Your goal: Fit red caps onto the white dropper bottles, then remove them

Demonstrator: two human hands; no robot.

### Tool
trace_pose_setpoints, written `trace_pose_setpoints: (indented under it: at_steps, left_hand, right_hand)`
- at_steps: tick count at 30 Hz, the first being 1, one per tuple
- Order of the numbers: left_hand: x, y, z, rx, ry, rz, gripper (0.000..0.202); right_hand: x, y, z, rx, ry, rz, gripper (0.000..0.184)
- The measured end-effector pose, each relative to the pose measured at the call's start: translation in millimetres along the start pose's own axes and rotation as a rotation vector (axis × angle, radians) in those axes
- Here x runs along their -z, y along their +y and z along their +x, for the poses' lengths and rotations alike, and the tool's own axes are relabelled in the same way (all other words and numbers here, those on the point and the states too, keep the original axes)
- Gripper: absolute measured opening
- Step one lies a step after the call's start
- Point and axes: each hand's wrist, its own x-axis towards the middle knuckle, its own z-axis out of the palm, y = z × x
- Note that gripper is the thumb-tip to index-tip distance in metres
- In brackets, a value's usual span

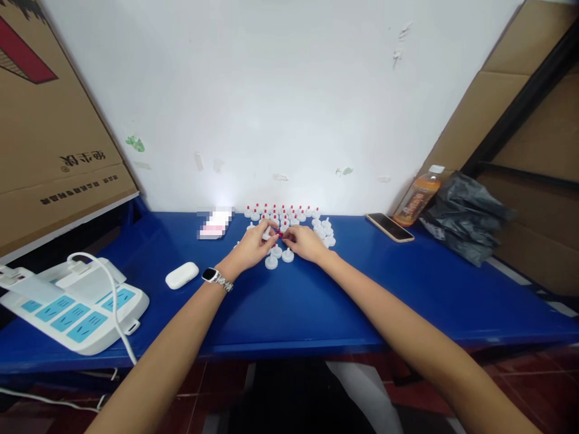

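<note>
My left hand, wearing a watch, is closed on a white nozzle cap, partly hidden by the fingers. My right hand pinches at a small red tip that shows between the two hands. Just below the fingers, white nozzle caps stand upright on the blue table. Behind the hands are rows of white caps with red tips. A cluster of white caps without red tips lies right of my right hand.
On the left are a power strip with a white cable, a white earbud case and a blurred bright rectangle. A phone, an orange drink bottle and a dark plastic bag lie right. Cardboard stands left.
</note>
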Motion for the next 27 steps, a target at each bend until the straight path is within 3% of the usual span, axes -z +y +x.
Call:
trace_pose_setpoints:
  at_steps: [6,13,18,23,27]
  left_hand:
    - [-1.6,0.4,1.7,-0.112,0.011,0.116,0.025]
    - [-5.7,2.4,-0.3,-0.099,0.000,0.113,0.041]
    - [-6.8,5.7,-0.6,-0.098,0.024,0.089,0.046]
    - [-9.2,5.5,-1.7,-0.040,0.026,0.054,0.060]
    - [-11.0,8.0,-2.2,-0.066,0.035,0.036,0.066]
  right_hand:
    - [3.1,2.9,-3.8,0.026,0.053,0.068,0.008]
    - [5.1,-0.3,-4.9,-0.031,0.190,0.684,0.014]
    - [6.8,-6.7,-4.7,-0.076,0.192,0.905,0.034]
    - [9.2,-15.0,-4.6,-0.143,0.181,1.131,0.034]
    - [11.9,-22.5,-6.3,-0.153,0.245,1.142,0.035]
